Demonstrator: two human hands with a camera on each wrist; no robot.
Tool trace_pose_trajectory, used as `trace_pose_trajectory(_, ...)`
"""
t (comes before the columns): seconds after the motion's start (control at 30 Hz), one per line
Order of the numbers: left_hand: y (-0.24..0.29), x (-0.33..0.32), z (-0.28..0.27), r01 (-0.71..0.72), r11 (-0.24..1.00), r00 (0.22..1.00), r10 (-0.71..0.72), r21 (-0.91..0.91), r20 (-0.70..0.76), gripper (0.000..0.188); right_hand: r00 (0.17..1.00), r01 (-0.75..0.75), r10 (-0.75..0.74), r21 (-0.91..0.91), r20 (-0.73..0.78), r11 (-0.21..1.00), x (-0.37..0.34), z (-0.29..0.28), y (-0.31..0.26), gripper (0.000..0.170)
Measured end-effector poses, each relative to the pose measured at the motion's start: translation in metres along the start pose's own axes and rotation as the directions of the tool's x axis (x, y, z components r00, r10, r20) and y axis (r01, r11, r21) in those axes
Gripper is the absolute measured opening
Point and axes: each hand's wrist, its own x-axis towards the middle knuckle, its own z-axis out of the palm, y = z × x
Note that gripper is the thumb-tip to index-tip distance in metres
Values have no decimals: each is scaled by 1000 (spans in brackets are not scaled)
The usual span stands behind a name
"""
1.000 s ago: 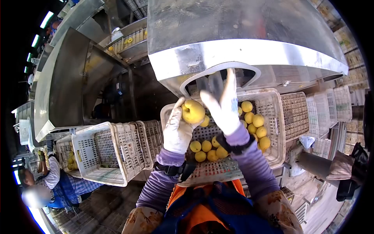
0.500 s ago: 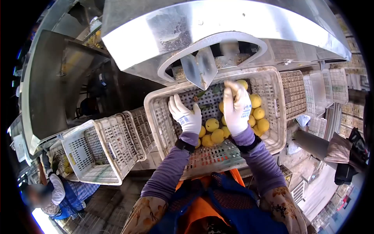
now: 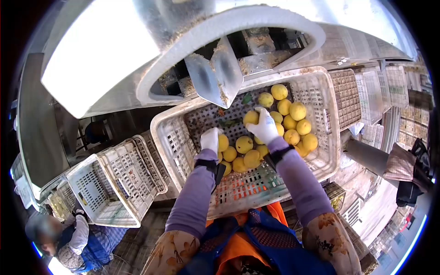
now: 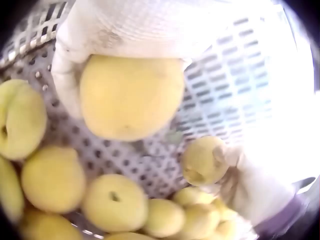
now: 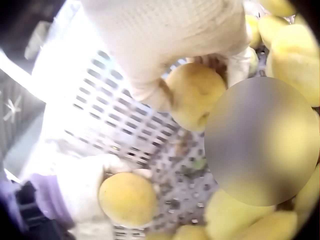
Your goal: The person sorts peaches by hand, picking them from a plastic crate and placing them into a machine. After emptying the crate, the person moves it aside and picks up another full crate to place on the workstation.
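Observation:
Both hands wear white gloves and work inside a pale plastic crate [image 3: 172, 156] of yellow peaches. My left hand [image 3: 211, 139] grips a yellow peach [image 4: 132, 97] on the crate's left side, its fingers curled round the top and side. Toward the middle, my right hand [image 3: 265, 127] holds another peach [image 5: 195, 95] between thumb and fingers. Several loose peaches [image 3: 251, 158] lie along the near side, and more peaches [image 3: 298, 111] are heaped at the right. A few green leaf bits [image 3: 247, 98] lie on the perforated floor.
A metal machine with a rimmed opening [image 3: 151, 78] overhangs the crate's far edge, its V-shaped chute [image 3: 215, 71] pointing down into it. White crates [image 3: 105, 188] stand at the left and brown crates [image 3: 346, 98] at the right. Another person [image 3: 78, 238] is at the lower left.
A second ago my left hand held a peach near the machine opening while my right reached into it. Both hands then came down empty into the crate, and each has since taken a peach.

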Motion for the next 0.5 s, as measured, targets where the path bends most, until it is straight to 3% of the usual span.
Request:
trace_pose_trajectory(0.03, -1, -6, -5, 65, 963, 981, -13, -263, 194, 37, 987, 142, -122, 208, -105, 968, -15, -10, -7, 62)
trace_pose_trajectory(0.1, 75, -94, 7, -110, 970, 901, 190, -219, 390, 53, 978, 182, -209, 566, -16, 804, -47, -53, -57, 68)
trace_pose_trajectory(0.17, 98, -127, 17, -270, 906, 781, 404, -325, 476, 63, 940, 287, -340, 643, -45, 710, -69, -56, -74, 72)
trace_pose_trajectory(0.3, 136, -179, 11, -354, 828, 723, 537, -435, 434, 68, 924, 375, -340, 595, -176, 711, -98, -83, -132, 86)
trace_pose_trajectory(0.33, 145, -195, 10, -348, 827, 754, 527, -441, 393, 70, 906, 423, -332, 601, -263, 678, -102, -87, -149, 87)
trace_pose_trajectory(0.37, 151, -201, 8, -349, 811, 733, 548, -470, 402, 68, 906, 421, -286, 586, -313, 692, -105, -90, -161, 85)
trace_pose_trajectory(0.43, 171, -221, 10, -419, 744, 697, 631, -520, 341, 63, 770, 601, -416, 330, -484, 728, -106, -112, -189, 83)
trace_pose_trajectory(0.47, 187, -233, 15, -400, 747, 778, 583, -532, 234, 58, 676, 652, -437, 205, -593, 730, -100, -118, -203, 80)
trace_pose_trajectory(0.5, 191, -224, 3, -300, 725, 817, 531, -620, 227, 52, 565, 665, -456, 51, -688, 745, -87, -117, -213, 76)
